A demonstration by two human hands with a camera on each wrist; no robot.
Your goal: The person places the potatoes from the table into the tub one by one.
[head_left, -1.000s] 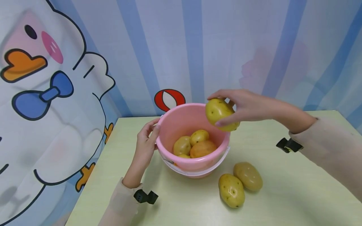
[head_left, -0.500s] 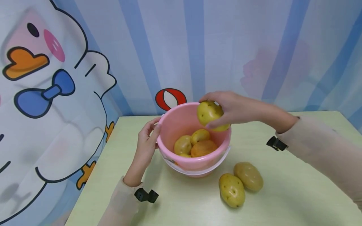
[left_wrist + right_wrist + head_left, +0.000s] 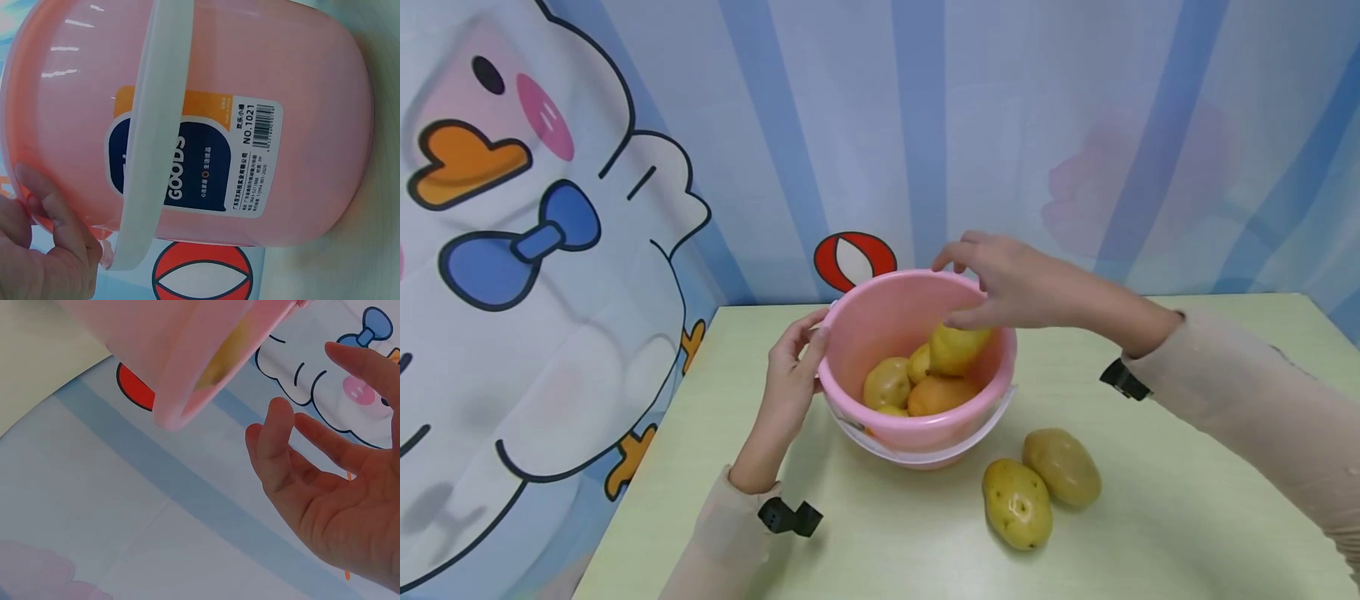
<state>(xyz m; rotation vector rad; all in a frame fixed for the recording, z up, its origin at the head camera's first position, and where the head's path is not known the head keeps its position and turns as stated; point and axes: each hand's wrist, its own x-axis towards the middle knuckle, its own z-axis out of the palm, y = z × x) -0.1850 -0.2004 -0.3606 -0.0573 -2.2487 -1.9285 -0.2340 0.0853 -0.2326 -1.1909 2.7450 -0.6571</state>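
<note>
A pink bucket [image 3: 917,437] with a white handle [image 3: 156,125] stands on the table. My left hand [image 3: 788,367] grips its rim at the left side, thumb on the outside in the left wrist view. Over the right part of the rim is my right hand [image 3: 1018,283], fingers spread and holding nothing, as the right wrist view shows. Just under it a yellow potato [image 3: 957,352] is inside the bucket, apart from the fingers and slightly blurred. Below it lie an orange-brown oval piece [image 3: 942,396] and several potatoes [image 3: 886,383].
Two more potatoes lie on the pale table [image 3: 1187,467], a yellow one [image 3: 1017,504] and a browner one [image 3: 1062,467], touching, right of the bucket's front. Behind stands a striped blue curtain [image 3: 1000,125], with a cartoon duck [image 3: 550,350] on the left side.
My right hand moved left over the bucket with the yellow potato, then let it go. The potato has dropped inside. My left hand stays on the rim.
</note>
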